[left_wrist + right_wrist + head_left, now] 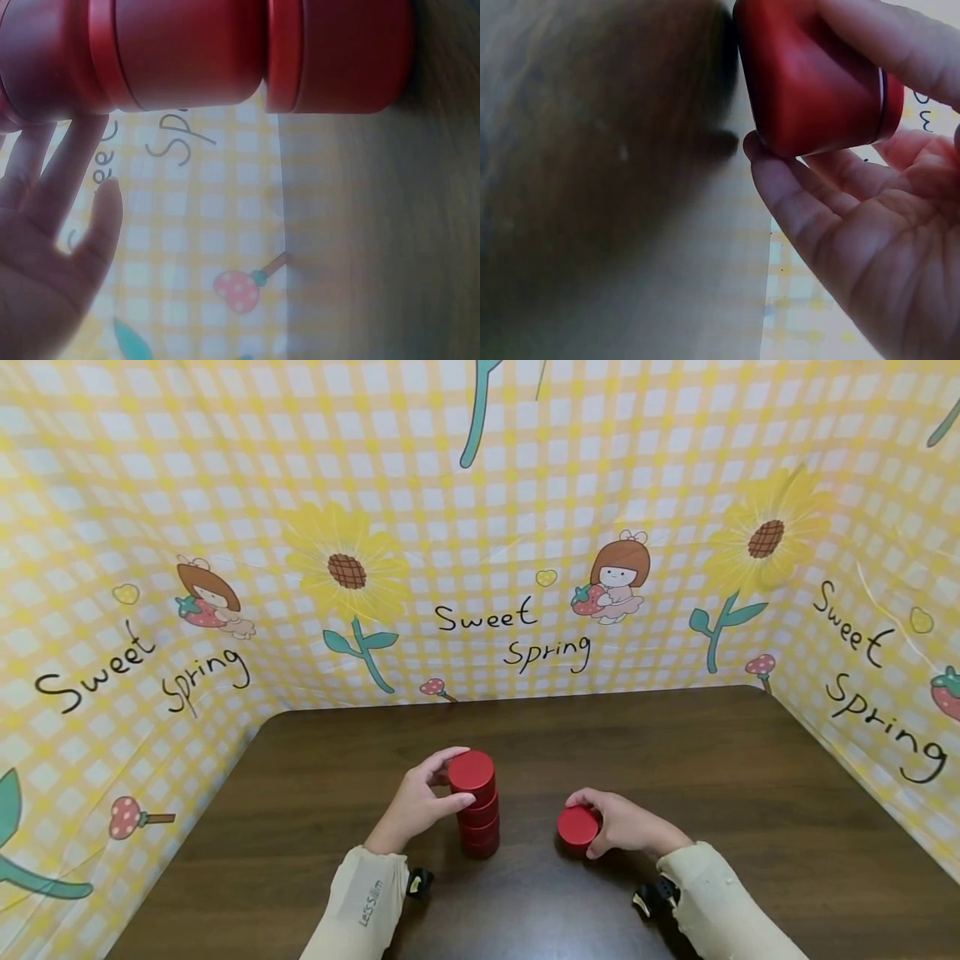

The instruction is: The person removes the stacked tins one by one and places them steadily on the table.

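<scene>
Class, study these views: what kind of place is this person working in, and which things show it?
Probably a small staged tabletop booth, not a lived-in room: a dark wooden table walled on three sides by a yellow checked "Sweet Spring" cloth, with only a stack of red tins on it.

1. My left hand is gripping the stack of red tins, blocking the table's middle.
2. My right hand is holding a single red tin just beside it, leaving a narrow gap between.
3. Bare brown table is lying open on both outer sides.
4. The patterned backdrop is walling in three sides.
</scene>
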Motion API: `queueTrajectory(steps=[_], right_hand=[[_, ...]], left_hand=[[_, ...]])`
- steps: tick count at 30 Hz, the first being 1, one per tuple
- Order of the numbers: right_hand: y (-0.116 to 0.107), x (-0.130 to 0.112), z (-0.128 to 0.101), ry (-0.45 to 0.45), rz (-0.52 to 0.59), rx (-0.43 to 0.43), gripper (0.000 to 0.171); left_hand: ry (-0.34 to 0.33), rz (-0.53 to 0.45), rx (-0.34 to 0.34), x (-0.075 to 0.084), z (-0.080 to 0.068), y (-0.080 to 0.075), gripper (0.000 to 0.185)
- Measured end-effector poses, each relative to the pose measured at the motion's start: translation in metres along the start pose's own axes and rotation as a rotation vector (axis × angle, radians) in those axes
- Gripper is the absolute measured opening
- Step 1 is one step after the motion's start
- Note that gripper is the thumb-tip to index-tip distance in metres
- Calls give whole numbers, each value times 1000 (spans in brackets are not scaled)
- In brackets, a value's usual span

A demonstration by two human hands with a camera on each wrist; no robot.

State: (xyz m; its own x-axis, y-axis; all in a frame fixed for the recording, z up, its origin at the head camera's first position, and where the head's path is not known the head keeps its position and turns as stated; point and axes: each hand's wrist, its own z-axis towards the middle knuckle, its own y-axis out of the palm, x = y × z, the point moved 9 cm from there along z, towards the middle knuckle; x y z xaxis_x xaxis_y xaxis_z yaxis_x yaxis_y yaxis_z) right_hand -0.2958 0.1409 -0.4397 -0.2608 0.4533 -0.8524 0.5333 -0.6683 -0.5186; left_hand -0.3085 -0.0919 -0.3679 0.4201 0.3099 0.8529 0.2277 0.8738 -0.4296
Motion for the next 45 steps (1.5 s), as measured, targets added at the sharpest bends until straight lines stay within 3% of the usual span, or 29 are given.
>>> queueTrajectory(steps=[45], right_hand=[[-1, -6, -2, -19, -94, 28, 57]], left_hand=[[10, 15, 1, 1, 0, 1, 54]])
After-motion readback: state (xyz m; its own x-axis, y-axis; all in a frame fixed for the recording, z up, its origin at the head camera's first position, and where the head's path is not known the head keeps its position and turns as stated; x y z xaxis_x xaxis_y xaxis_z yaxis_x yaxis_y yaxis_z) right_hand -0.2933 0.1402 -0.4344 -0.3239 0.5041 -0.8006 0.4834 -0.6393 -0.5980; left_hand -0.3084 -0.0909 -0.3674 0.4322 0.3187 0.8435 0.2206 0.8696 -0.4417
